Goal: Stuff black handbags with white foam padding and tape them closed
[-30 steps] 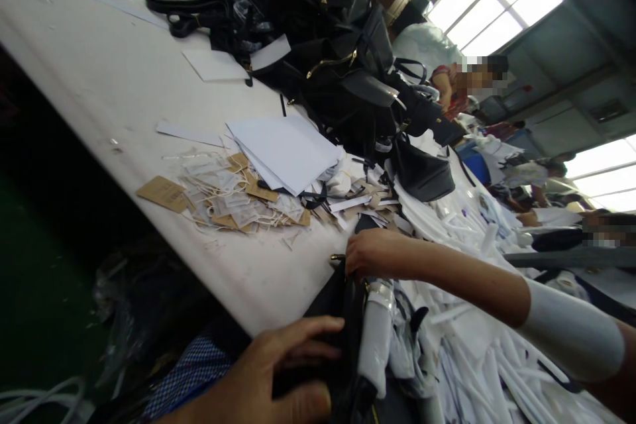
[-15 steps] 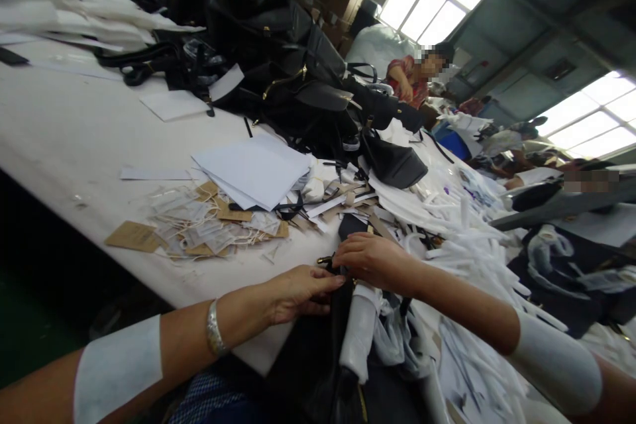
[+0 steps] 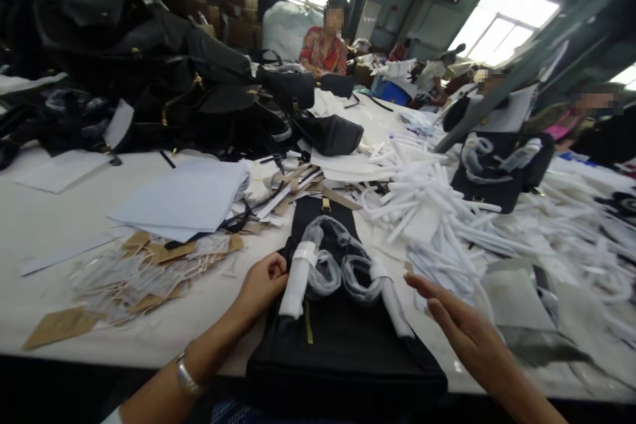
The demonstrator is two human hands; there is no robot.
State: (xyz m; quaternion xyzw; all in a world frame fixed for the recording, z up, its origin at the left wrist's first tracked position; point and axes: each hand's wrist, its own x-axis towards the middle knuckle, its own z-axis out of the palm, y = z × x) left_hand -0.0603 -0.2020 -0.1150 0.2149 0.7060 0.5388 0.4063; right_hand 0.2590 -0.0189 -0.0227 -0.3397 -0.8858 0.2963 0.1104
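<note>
A black bag (image 3: 342,351) lies flat in front of me at the table's front edge. Its two handles (image 3: 301,278) are wrapped in white sheet and clear plastic. A gold clasp (image 3: 325,204) shows on the flap at its far end. My left hand (image 3: 262,283) is at the bag's left edge, its fingers curled and closed against that side; the fingertips are partly hidden. To the right of the bag, my right hand (image 3: 464,328) is held off it, fingers stretched out and holding nothing.
Left of the bag are tagged plastic pouches (image 3: 149,278) and white paper sheets (image 3: 183,195). Black bags (image 3: 209,93) are heaped behind. White foam strips (image 3: 427,199) and another wrapped bag (image 3: 489,175) lie right. A person (image 3: 322,46) sits across the table.
Both hands were together at the bag's left upper side; my right hand has let go and moved right. The bag now lies flat and square before me, and my view has levelled.
</note>
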